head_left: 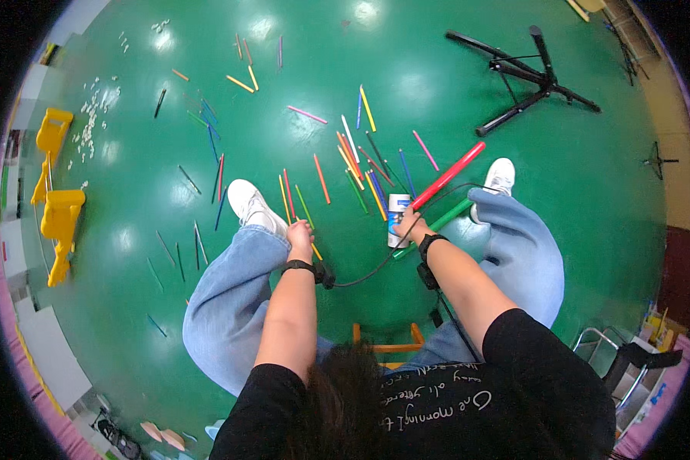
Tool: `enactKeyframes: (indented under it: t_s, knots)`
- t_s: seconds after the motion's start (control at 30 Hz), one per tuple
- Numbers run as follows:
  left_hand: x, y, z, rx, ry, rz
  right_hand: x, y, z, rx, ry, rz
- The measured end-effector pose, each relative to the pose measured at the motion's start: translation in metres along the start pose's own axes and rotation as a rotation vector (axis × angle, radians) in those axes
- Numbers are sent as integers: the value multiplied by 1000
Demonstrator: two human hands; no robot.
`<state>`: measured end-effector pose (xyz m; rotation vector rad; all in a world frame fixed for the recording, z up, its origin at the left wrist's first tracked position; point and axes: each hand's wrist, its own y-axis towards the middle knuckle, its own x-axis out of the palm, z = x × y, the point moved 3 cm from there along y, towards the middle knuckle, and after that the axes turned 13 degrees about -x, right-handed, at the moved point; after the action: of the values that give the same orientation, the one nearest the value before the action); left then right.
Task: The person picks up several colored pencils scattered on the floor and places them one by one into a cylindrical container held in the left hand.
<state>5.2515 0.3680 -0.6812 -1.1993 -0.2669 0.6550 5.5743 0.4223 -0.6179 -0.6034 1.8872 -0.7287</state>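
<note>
My left hand (300, 236) is down near my left shoe with its fingers closed. A yellow coloured pencil (317, 251) sticks out from beneath it. An orange pencil (287, 198) and a green pencil (304, 203) lie right by its fingertips. My right hand (412, 228) is wrapped around the side of a white-and-blue canister (399, 202); whether the canister stands or lies, I cannot tell. Beside that hand, a thick red rod (448, 175) slants away to the upper right. A green rod (452, 215) runs next to it, partly behind my wrist. Black bands circle both wrists.
Coloured pencils (322, 178) are scattered over the green floor (345, 291). A black folding stand (544, 79) lies at the far right, and a yellow-framed object (63, 215) is at the left. White bits (88, 130) litter the far left. A black cable (368, 277) hangs between my wrists.
</note>
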Motion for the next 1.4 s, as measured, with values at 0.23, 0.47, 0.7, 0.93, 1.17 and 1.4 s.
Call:
enactKeyframes:
  t_s: [0.23, 0.47, 0.7, 0.93, 1.17, 1.4]
  knots:
    - [-67, 67, -30, 360, 539, 442, 43, 25, -4, -70, 317, 231]
    - [-16, 30, -26, 285, 742, 398, 30, 27, 12, 14, 366, 281]
    - [13, 0, -16, 188, 791, 503, 30, 19, -23, -228, 522, 246]
    - [21, 6, 6, 508, 570, 456, -13, -2, -88, -625, 493, 212]
    - [92, -118, 126, 936, 227, 5, -57, -43, -68, -718, 203, 403]
    - [108, -277, 150, 1019, 513, -509, -99, -93, -72, -803, 178, 495]
